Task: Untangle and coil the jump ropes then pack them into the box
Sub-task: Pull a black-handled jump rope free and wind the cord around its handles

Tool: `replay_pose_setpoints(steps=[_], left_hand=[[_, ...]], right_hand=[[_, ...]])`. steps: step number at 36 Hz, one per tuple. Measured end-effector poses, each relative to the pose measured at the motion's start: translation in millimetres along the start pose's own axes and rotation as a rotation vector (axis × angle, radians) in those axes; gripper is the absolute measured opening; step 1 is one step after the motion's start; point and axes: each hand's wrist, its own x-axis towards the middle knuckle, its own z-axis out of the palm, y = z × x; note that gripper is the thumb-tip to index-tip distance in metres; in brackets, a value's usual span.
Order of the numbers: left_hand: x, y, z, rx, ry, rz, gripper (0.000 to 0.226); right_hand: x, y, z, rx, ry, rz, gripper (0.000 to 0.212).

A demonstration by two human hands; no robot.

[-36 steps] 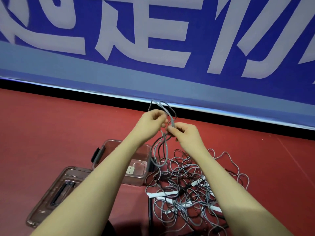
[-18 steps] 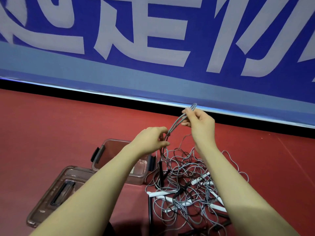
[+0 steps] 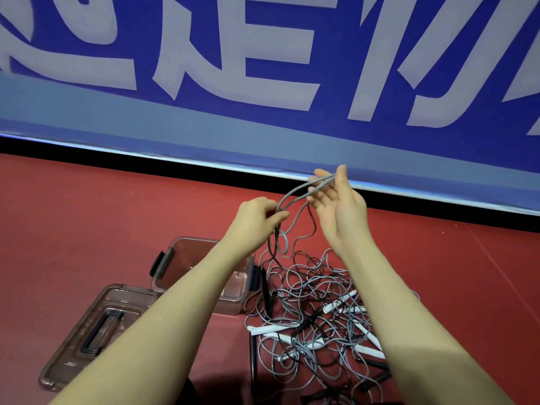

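Jump ropes (image 3: 309,314) — a tangled heap of grey and black cord on the red floor (image 3: 87,214), just right of the clear plastic box (image 3: 187,258). White handles (image 3: 340,304) and black handles (image 3: 267,290) poke out of the heap; how many ropes there are cannot be counted, since the cords overlap throughout and the heap's near edge runs off the bottom of the frame.

Head view, only view available. Left hand (image 3: 257,220): fingers curled, thumb and forefinger pinching a grey cord loop (image 3: 295,194) above the box's right end. Which strands pass inside the fist is hidden by the knuckles. Right hand (image 3: 340,206): raised higher and right of the left hand, fingers mostly straight and spread, the far end of the loop draped across the fingertips (image 3: 318,182); whether the thumb clamps the cord cannot be told. Below the left hand the loop hangs down with a black strand into the heap.

Box: open, upright; its middle and right wall are covered by the left forearm, so the contents are hard to make out. The lid (image 3: 79,340) — lying flat, handle recess up, just beside the box's near left corner; its near right part is hidden by the same forearm.

Beyond the box, a blue banner (image 3: 263,68) with large pale characters, cropped at the top.
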Motion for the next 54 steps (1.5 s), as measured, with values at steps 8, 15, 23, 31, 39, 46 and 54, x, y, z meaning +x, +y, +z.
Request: replay_pose_setpoints(steps=[8, 15, 23, 31, 39, 46, 54], left_hand=[[0, 4, -15, -0.195, 0.070, -0.070, 0.026], [2, 4, -23, -0.215, 0.126, -0.107, 0.032], [3, 6, -27, -0.207, 0.154, -0.046, 0.023], [4, 6, -29, -0.262, 0.211, -0.060, 0.024], [5, 3, -24, -0.092, 0.162, 0.039, 0.023], [8, 1, -28, -0.100, 0.241, 0.025, 0.026], [8, 17, -40, -0.393, 0.322, -0.005, 0.032]], right_hand=[[-3, 30, -20, -0.800, -0.217, 0.226, 0.030], [-13, 27, -9, -0.914, -0.320, 0.302, 0.018], [-14, 33, -3, -0.933, -0.348, 0.341, 0.029], [-18, 34, -3, -1.094, -0.366, 0.111, 0.038], [-16, 39, -9, -1.128, -0.271, -0.058, 0.024], [-14, 36, -9, -1.161, -0.270, -0.128, 0.025], [-9, 46, -15, -1.272, -0.270, -0.200, 0.030]])
